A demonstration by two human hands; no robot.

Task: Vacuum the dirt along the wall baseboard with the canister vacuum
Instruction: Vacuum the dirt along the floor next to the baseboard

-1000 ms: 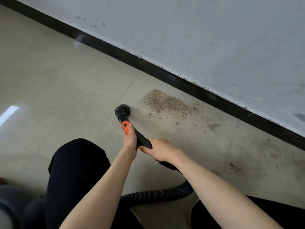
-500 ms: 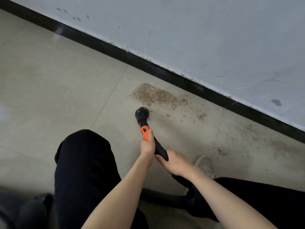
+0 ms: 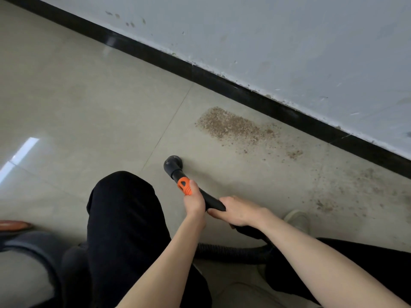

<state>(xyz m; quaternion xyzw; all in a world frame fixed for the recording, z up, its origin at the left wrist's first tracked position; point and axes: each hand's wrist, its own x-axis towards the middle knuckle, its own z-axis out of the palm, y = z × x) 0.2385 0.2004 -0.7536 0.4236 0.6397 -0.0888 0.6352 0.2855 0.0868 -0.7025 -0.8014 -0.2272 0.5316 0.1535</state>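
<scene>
A pale grey-white painted wall (image 3: 289, 41), scuffed and chipped along its lower edge, runs diagonally across the upper right, met by a glossy black baseboard strip (image 3: 222, 82) that slants from upper left to lower right. Below it spreads a beige glossy tiled floor (image 3: 77, 96) with thin grout lines and a bright window reflection at the left. The person crouches, one black-trousered knee (image 3: 124, 207) raised at lower centre and the other leg along the lower right, with a light-coloured shoe (image 3: 297, 218) showing beyond it. A patch of brown crumbly dirt (image 3: 231, 126) lies on the floor near the baseboard but not touching it, with thinner specks trailing rightwards. Both bare forearms reach forward from the bottom edge and converge on the black curved plastic vacuum wand (image 3: 211, 200). A black ribbed vacuum hose (image 3: 231, 250) curves across the floor behind the arms. The right hand (image 3: 239, 211) lies knuckles-up, fingers wrapped round the wand's rear part. The left hand (image 3: 193, 200) grips further forward, thumb laid along the orange ribbed grip collar (image 3: 184, 185). The round black brush nozzle (image 3: 173, 163) sits down at the floor, near the dirt patch yet apart from it, on its lower left side.
</scene>
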